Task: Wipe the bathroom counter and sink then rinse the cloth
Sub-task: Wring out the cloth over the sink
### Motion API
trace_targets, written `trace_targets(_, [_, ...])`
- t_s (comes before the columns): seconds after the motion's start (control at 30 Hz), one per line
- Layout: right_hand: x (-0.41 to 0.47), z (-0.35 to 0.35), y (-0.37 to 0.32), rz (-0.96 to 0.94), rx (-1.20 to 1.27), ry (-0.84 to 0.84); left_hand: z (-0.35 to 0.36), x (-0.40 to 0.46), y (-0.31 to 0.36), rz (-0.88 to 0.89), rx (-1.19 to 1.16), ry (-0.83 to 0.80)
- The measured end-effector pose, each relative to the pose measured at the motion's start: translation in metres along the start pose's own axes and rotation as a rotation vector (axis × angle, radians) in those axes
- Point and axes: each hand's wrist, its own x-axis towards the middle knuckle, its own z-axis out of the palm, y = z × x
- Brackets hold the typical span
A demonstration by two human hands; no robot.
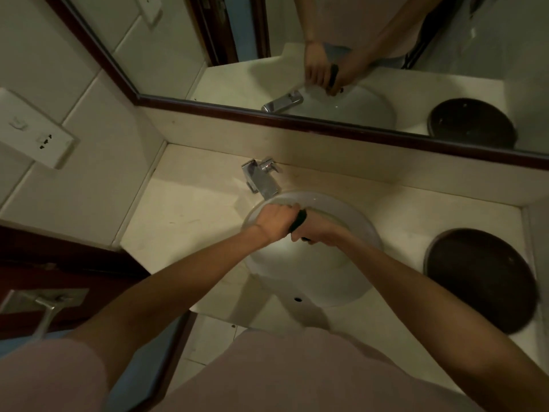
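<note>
Both of my hands hold a dark cloth [299,220] rolled into a tight twist over the white round sink [341,272]. My left hand [274,221] grips its upper end, close under the chrome faucet [261,178]. My right hand [316,231] grips the lower end, and most of the cloth is hidden inside the two fists. The cream counter [190,212] spreads around the basin. I see no water running from the faucet.
A dark round dish [481,281] lies on the counter right of the sink. A framed mirror [326,55] runs along the back wall. A wall socket plate [38,135] is on the left tiles, and a door handle [47,304] at lower left.
</note>
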Motion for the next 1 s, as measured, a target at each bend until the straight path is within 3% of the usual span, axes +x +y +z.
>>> trace_targets(0.27, [0.020,-0.007,-0.006,-0.149,-0.552,0.285,-0.021,0.038,0.005,-0.122,-0.058,-0.358])
trace_targets(0.43, [0.027,-0.024,-0.004,-0.331,-0.930,0.426,-0.038,0.056,-0.010,-0.079,-0.294,-0.485])
trace_targets(0.7, [0.031,-0.033,0.018,-0.670,-1.100,0.467,-0.023,0.067,0.003,-0.378,-0.469,-0.829])
trace_targets(0.87, [0.031,-0.026,0.024,-0.559,-1.052,0.419,-0.023,0.055,0.008,-0.331,-0.336,-0.791])
trace_targets(1.0, [0.027,-0.026,0.018,-0.346,-0.826,0.402,-0.033,0.032,-0.003,-0.164,-0.308,-0.367])
